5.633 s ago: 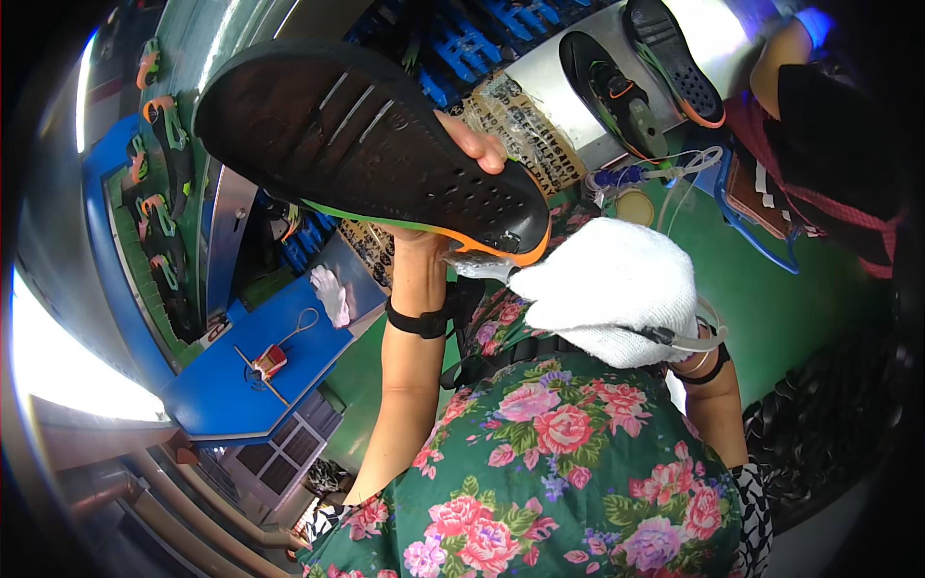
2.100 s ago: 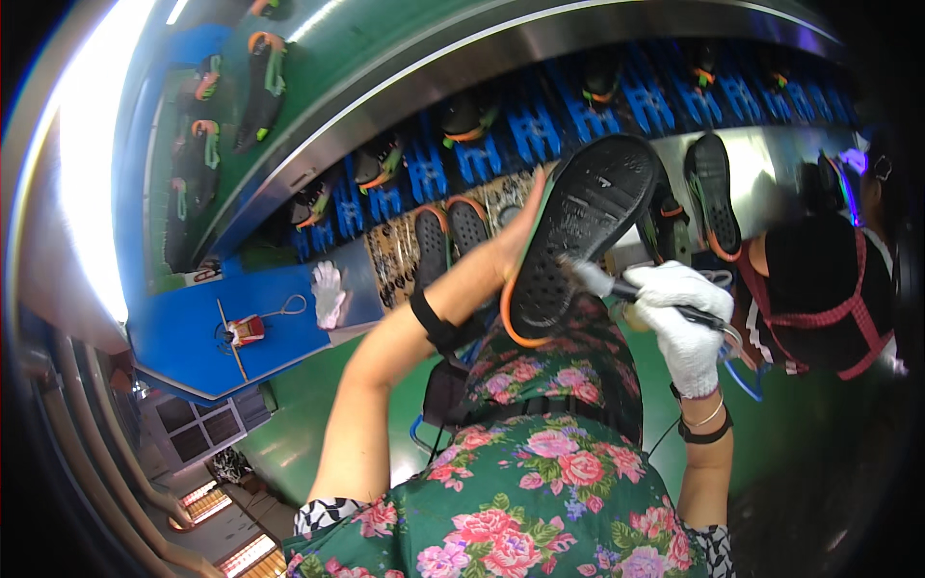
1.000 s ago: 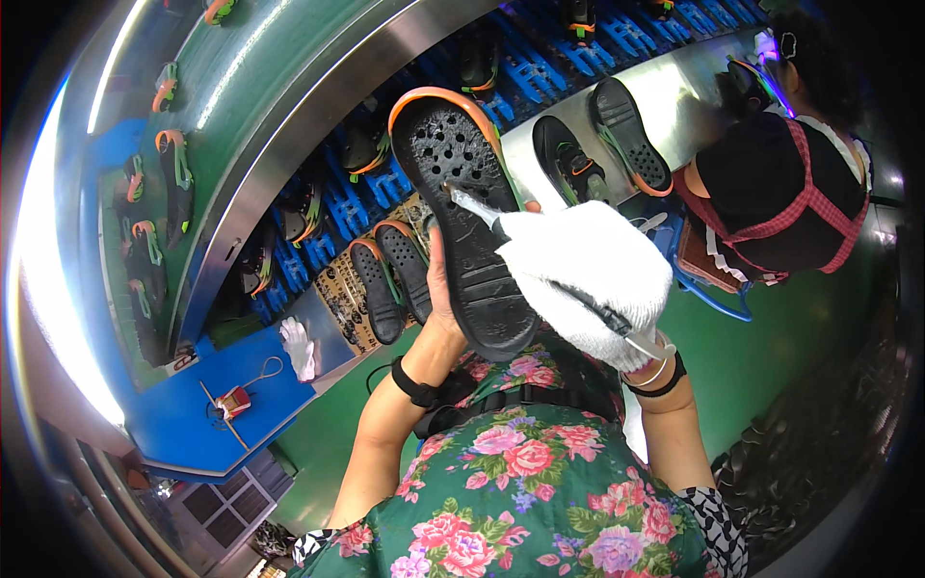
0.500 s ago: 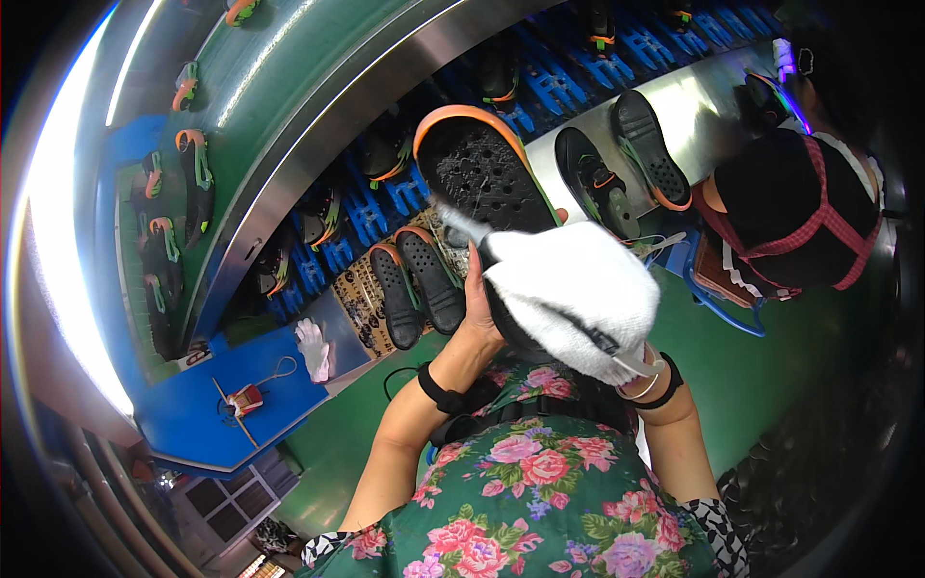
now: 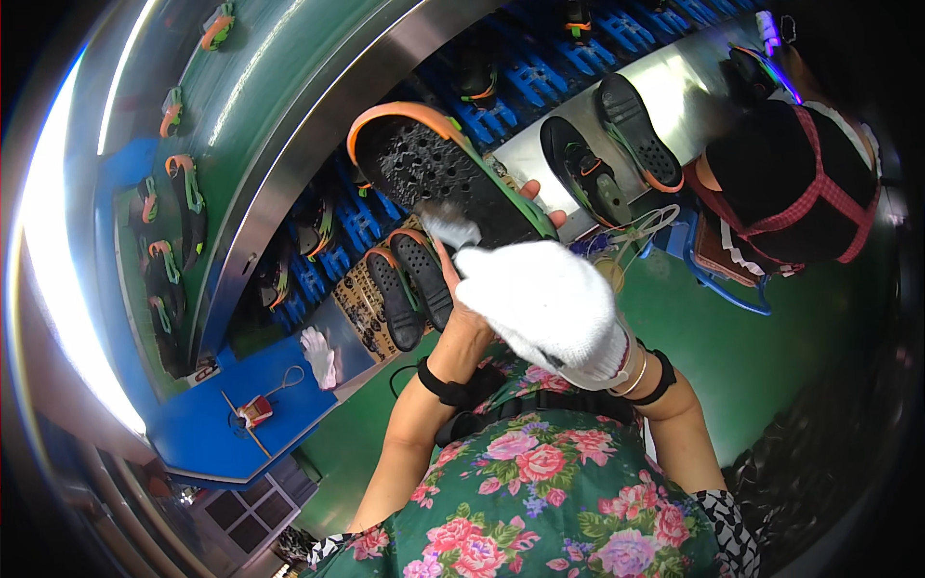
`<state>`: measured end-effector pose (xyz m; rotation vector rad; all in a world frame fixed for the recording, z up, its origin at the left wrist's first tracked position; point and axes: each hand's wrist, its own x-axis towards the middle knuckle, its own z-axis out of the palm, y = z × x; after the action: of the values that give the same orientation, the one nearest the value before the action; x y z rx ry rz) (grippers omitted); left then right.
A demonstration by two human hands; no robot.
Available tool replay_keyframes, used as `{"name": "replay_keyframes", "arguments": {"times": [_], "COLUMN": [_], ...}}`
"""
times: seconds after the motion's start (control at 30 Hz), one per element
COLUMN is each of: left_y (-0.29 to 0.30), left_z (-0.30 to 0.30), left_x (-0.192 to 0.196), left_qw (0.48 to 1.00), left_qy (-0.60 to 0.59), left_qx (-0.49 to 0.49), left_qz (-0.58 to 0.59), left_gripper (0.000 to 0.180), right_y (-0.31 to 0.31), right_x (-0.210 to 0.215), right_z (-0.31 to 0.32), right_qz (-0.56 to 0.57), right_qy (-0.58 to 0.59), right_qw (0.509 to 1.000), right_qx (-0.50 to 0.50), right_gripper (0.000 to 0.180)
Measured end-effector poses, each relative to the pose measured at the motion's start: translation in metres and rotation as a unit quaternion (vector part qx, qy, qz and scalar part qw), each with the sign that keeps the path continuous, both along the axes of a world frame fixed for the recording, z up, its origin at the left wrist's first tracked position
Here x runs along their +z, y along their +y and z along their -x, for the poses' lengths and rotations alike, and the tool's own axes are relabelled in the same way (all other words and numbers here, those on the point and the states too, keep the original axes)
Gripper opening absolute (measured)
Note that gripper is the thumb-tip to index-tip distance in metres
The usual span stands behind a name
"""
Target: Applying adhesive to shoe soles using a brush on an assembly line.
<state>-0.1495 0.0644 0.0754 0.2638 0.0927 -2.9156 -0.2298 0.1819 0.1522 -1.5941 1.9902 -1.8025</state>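
A large black clog-style shoe (image 5: 491, 197) with rows of holes, an orange rim and a green edge is tilted in front of me. My bare left hand (image 5: 464, 313) grips it from below; the thumb lies along its near side and the fingertips show past its right edge. My right hand (image 5: 544, 303), in a white knitted glove, is closed around a brush (image 5: 455, 229). Its pale bristles, blurred, are at the shoe's black inner surface, which looks wet and shiny around the holes. The glove hides most of the brush handle and the shoe's near end.
Two similar black shoes (image 5: 393, 301) lie on a patterned board to the left. More shoes (image 5: 583, 173) rest on a metal ledge. Beyond run blue racks (image 5: 540, 82) and a green conveyor (image 5: 260, 72). A blue table (image 5: 222, 433) holds a pale glove (image 5: 320, 356). A co-worker (image 5: 771, 183) sits at right.
The shoe has shifted to the left and shows more of its inner surface. My gloved hand has turned and moved down-left, with the brush now lower on the shoe.
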Motion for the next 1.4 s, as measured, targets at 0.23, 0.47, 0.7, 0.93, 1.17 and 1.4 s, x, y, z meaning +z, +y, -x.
{"name": "replay_keyframes", "arguments": {"times": [0.23, 0.47, 0.7, 0.93, 1.17, 1.4], "left_y": [-0.003, -0.006, -0.018, -0.015, -0.025, -0.025], "left_z": [0.001, 0.003, 0.008, 0.021, 0.018, 0.028], "left_x": [0.002, 0.000, -0.009, -0.002, -0.019, 0.006], "left_qw": [0.999, 0.995, 0.992, 0.994, 0.991, 0.991], "left_qy": [-0.030, 0.073, 0.100, 0.107, 0.075, 0.127], "left_qx": [-0.003, -0.053, -0.065, -0.022, 0.062, 0.019], "left_qz": [-0.043, 0.031, 0.036, 0.009, 0.091, 0.022], "left_gripper": [0.097, 0.066, 0.075, 0.069, 0.074, 0.083], "right_y": [0.009, 0.015, 0.014, 0.019, 0.022, 0.026], "right_x": [-0.007, -0.007, -0.017, -0.021, -0.014, -0.016], "right_z": [-0.002, -0.001, -0.011, -0.006, 0.010, 0.006], "right_qz": [0.006, 0.016, 0.019, 0.018, 0.045, 0.037], "right_qy": [-0.019, -0.014, 0.003, 0.031, -0.029, -0.114], "right_qw": [1.000, 0.999, 0.999, 0.999, 0.999, 0.987], "right_qx": [-0.010, 0.034, 0.036, 0.021, 0.009, 0.107], "right_gripper": [0.033, 0.029, 0.038, 0.037, 0.026, 0.027]}}
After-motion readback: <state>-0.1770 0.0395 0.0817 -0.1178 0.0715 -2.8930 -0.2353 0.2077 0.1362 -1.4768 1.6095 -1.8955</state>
